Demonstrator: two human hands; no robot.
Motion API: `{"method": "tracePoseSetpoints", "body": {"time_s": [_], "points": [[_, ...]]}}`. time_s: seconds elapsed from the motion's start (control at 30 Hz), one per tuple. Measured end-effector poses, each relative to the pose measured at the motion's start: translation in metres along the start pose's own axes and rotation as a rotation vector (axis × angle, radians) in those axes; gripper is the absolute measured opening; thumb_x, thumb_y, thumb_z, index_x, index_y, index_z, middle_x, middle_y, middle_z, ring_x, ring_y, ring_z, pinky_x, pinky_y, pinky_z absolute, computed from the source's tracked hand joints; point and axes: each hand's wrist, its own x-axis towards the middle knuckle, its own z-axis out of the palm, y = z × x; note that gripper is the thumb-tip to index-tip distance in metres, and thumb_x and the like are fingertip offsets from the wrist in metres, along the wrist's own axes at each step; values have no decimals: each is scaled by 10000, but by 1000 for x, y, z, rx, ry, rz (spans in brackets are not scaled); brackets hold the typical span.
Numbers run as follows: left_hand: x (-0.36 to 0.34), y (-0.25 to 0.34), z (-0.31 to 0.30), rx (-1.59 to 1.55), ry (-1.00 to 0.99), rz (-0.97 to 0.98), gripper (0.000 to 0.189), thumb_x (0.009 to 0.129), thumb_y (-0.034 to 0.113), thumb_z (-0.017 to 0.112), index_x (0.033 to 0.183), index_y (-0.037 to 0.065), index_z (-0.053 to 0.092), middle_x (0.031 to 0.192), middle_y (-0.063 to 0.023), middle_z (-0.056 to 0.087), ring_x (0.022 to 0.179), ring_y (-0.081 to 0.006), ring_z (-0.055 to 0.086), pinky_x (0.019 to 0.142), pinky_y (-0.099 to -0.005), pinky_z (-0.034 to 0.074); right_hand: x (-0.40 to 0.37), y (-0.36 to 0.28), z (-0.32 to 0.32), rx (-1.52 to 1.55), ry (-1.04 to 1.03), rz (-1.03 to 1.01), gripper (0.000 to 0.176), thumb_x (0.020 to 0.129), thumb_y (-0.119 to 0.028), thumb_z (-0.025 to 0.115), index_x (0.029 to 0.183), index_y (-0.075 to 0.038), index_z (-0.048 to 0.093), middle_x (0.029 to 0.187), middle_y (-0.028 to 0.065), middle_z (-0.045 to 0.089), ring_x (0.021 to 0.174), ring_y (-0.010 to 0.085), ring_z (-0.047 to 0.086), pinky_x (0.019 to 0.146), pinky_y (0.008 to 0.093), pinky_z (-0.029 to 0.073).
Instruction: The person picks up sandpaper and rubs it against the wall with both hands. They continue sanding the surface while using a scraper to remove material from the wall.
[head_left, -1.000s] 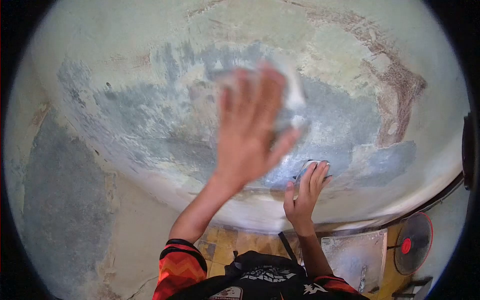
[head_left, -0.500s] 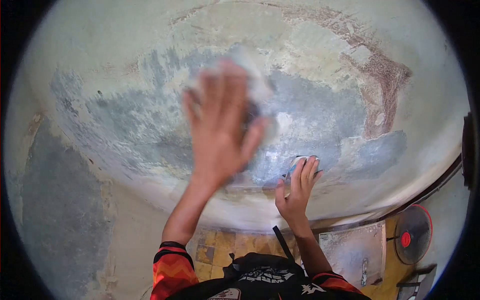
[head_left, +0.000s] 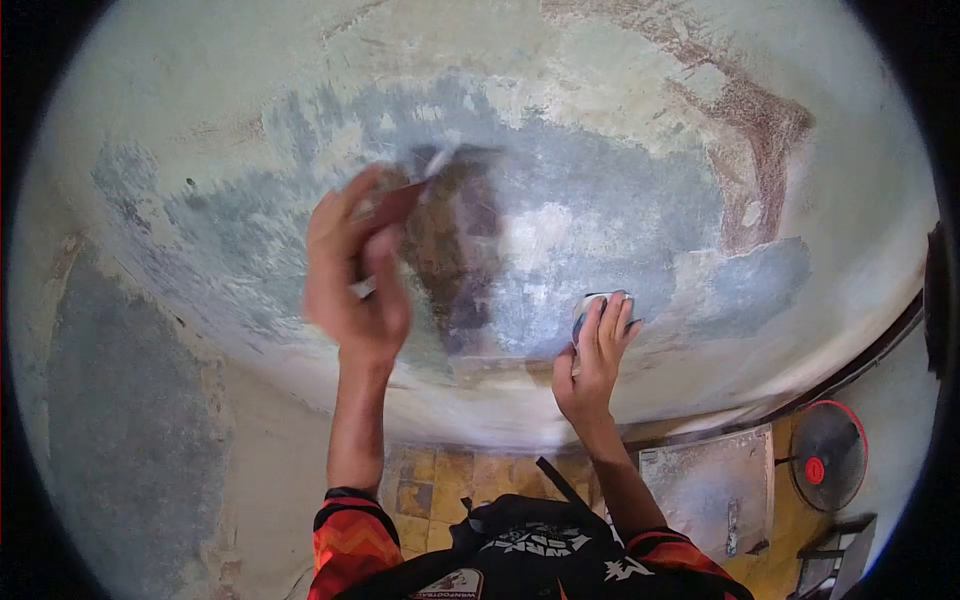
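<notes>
My left hand [head_left: 352,265] is closed round a folded reddish-brown sheet of sandpaper [head_left: 400,207], with a pale blurred edge at its upper end. It is held at an angle in front of the patchy wall [head_left: 620,200], and its shadow falls on the surface to the right. Lower on the right, my right hand [head_left: 592,365] rests against the wall with its fingers curled over a small white and dark object [head_left: 582,318]. The fingers cover most of that object, so its kind does not show.
Grey and pale patches mark the wall, and a reddish-brown rough strip [head_left: 765,165] runs down its upper right. At lower right are a fan [head_left: 828,455] with a red rim, a dusty board [head_left: 700,480] and dark furniture [head_left: 838,555] on the yellow tiled floor [head_left: 425,495].
My left hand has moved down and left from a spread, blurred pose over the wall, turning so the brown sheet shows. My right hand has stayed almost in place with its object.
</notes>
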Motion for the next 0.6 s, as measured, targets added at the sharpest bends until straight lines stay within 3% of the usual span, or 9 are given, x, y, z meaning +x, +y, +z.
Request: {"method": "tracePoseSetpoints", "body": {"time_s": [0.07, 0.13, 0.2, 0.37, 0.43, 0.5, 0.6], "points": [[-23, -5, -16, -92, 202, -228, 352, 1063, 258, 422, 1208, -59, 470, 1217, -244, 625, 1084, -279, 636, 862, -352, 534, 1, 3, -1, 17, 6, -10, 627, 823, -44, 484, 1425, 103, 386, 1529, 344, 259, 1453, 519, 148, 1107, 694, -2], [-65, -16, -38, -457, 417, -626, 413, 1041, 281, 478, 1280, -54, 436, 1234, -229, 564, 1125, -279, 603, 861, -444, 586, -4, 7, -3, 29, -4, -21, 616, 823, -34, 477, 1420, 98, 398, 1530, 342, 260, 1453, 517, 154, 1108, 693, 1], [-100, -13, -49, -505, 442, -899, 468, 1021, 335, 516, 1307, -27, 440, 1222, -203, 564, 1133, -277, 591, 911, -479, 571, -3, 9, -4, 34, -3, -35, 617, 819, -24, 486, 1421, 88, 407, 1530, 338, 265, 1452, 516, 158, 1109, 693, 7], [-215, 1, -78, -650, 422, -1460, 384, 1016, 327, 530, 1209, -4, 499, 1082, -132, 591, 1028, -237, 616, 844, -438, 591, -3, 5, -4, 26, 44, -32, 636, 777, 18, 509, 1410, 44, 457, 1529, 301, 306, 1453, 495, 188, 1127, 667, 35], [-257, 10, -94, -706, 166, -1659, 248, 985, 238, 593, 1146, 58, 538, 989, -85, 604, 941, -214, 632, 787, -392, 573, -3, 4, -4, 22, 76, -22, 635, 748, 39, 520, 1382, 20, 508, 1516, 282, 351, 1449, 477, 225, 1139, 648, 71], [-290, 19, -96, -764, 105, -1676, 343, 927, 204, 652, 1216, 63, 530, 987, -125, 653, 824, -204, 649, 779, -348, 538, -2, 5, -4, -39, 125, -44, 617, 721, 47, 527, 1335, 5, 560, 1486, 271, 406, 1424, 455, 290, 1141, 628, 117], [-287, 40, -96, -841, 107, -1817, 251, 918, 81, 626, 1157, 79, 547, 1009, -96, 622, 864, -181, 626, 782, -350, 545, 3, -1, -4, -111, 180, -49, 591, 694, 50, 544, 1277, -9, 615, 1443, 265, 468, 1369, 433, 379, 1132, 609, 175]]}}
